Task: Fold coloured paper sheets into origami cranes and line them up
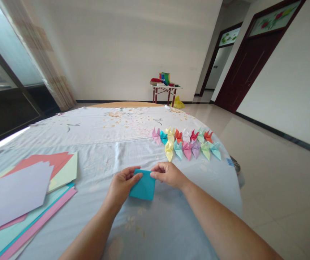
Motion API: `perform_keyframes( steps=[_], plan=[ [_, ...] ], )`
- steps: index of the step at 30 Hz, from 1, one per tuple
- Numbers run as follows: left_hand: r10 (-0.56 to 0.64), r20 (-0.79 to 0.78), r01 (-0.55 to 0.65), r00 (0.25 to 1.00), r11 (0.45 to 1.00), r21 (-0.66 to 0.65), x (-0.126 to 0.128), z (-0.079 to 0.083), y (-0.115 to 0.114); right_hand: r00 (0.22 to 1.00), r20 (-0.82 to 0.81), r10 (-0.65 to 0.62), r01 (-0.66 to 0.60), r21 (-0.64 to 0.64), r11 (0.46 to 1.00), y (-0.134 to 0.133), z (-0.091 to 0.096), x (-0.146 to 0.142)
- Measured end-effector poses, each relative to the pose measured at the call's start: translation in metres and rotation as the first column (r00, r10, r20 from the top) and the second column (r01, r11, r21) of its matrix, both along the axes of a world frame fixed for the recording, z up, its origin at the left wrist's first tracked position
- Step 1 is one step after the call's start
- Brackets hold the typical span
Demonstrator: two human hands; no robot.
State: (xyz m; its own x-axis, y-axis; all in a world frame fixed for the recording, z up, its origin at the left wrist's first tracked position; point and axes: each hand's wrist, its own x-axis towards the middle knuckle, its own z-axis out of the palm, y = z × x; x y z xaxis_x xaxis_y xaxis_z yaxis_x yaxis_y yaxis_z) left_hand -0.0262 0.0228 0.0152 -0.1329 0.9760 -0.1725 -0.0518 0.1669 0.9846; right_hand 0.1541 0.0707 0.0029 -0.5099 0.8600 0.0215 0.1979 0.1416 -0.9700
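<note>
A folded teal paper square [143,188] lies on the pale cloth of the table [103,144] near its front. My left hand [121,186] pinches the paper's upper left edge, thumb on top. From the right, my right hand [168,174] pinches the paper's top right corner with closed fingers. Both hands rest low over the cloth, close together.
Several finished paper cranes [186,142] in many colours stand in two rows behind my right hand. A fanned stack of coloured paper sheets [22,195] lies at the left. The table's rounded edge drops off at the right. A small red table [165,90] stands by the far wall.
</note>
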Motion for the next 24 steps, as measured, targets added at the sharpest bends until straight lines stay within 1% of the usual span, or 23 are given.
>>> perform_keyframes(
  steps=[3,5,6,7,9,10,12,14,15,18,21,24],
  plan=[
    [-0.026,-0.065,0.027,0.998,0.999,0.020,-0.003,-0.007,0.003,0.999,0.049,-0.014,0.013,0.025,1.000,0.000,-0.004,-0.001],
    [-0.023,-0.201,0.040,0.979,0.996,0.084,-0.007,-0.013,0.005,0.994,0.101,-0.043,0.035,0.079,0.996,-0.001,-0.007,-0.001],
    [-0.003,-0.297,0.044,0.955,0.990,0.131,-0.009,-0.015,0.006,0.989,0.130,-0.067,0.052,0.117,0.992,-0.001,-0.008,-0.001],
    [0.024,-0.402,0.054,0.915,0.982,0.182,-0.011,-0.017,0.006,0.982,0.163,-0.097,0.070,0.160,0.985,-0.001,-0.009,-0.001],
    [0.073,-0.597,0.116,0.799,0.955,0.272,-0.014,-0.019,0.005,0.958,0.239,-0.159,0.099,0.246,0.964,-0.001,-0.009,0.000],
    [0.077,-0.672,0.175,0.736,0.938,0.300,-0.015,-0.019,0.004,0.941,0.283,-0.186,0.104,0.281,0.954,-0.001,-0.008,0.000],
    [0.051,-0.777,0.312,0.627,0.898,0.311,-0.015,-0.018,0.002,0.896,0.378,-0.232,0.101,0.335,0.937,-0.003,-0.005,0.001],
    [0.008,-0.841,0.422,0.541,0.862,0.279,-0.013,-0.018,0.000,0.840,0.468,-0.274,0.089,0.379,0.921,-0.004,-0.002,0.000],
    [-0.009,-0.863,0.457,0.505,0.851,0.259,-0.012,-0.017,-0.001,0.812,0.505,-0.293,0.078,0.405,0.911,-0.005,0.000,0.000],
    [-0.020,-0.905,0.501,0.424,0.838,0.216,-0.008,-0.017,-0.003,0.760,0.557,-0.334,0.032,0.482,0.876,-0.007,0.004,0.000],
    [-0.014,-0.931,0.517,0.364,0.835,0.190,-0.006,-0.017,-0.005,0.771,0.548,-0.326,-0.001,0.513,0.859,-0.006,0.002,0.001],
    [-0.005,-0.946,0.527,0.324,0.831,0.177,-0.006,-0.018,-0.006,0.815,0.502,-0.289,-0.014,0.517,0.856,-0.002,-0.003,0.003]
  ],
)
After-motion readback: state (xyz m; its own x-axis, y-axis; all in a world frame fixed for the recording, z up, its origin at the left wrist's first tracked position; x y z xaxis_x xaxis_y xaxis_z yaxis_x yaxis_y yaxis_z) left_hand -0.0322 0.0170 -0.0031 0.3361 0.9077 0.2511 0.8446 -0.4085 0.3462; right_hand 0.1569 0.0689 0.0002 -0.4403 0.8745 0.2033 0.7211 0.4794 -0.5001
